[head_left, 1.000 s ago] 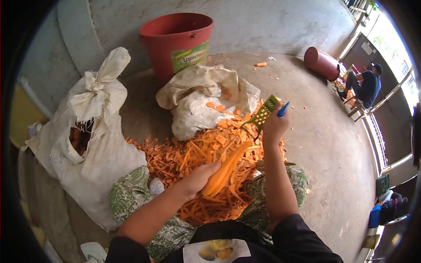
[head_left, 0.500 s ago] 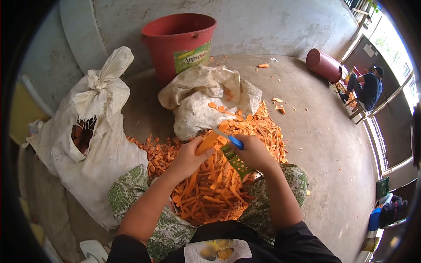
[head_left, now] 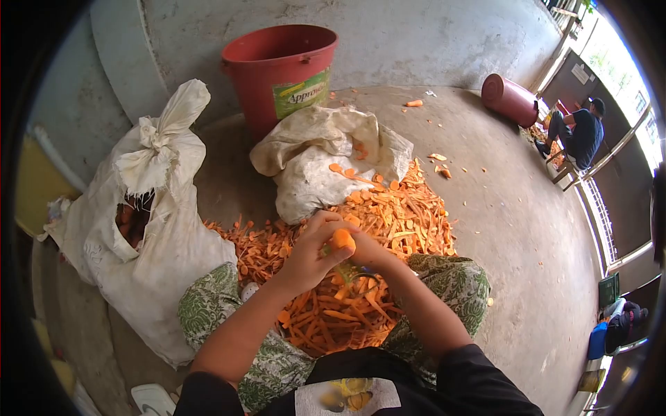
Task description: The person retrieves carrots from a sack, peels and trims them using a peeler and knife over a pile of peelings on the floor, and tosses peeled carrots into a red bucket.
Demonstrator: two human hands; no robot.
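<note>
One carrot (head_left: 343,240) mid-frame, fingers of the left hand (head_left: 309,255) gripping it! Right hand (head_left: 370,252) just beside, its grip I can't tell; one knotted sack (head_left: 159,284) left, one slumped sack (head_left: 309,182) upper centre.

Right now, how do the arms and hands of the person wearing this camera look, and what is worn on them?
The left hand and right hand show no gloves. Both forearms are uncovered, with plain black short sleeves above them. No cables or markings are visible on the arms.
</note>
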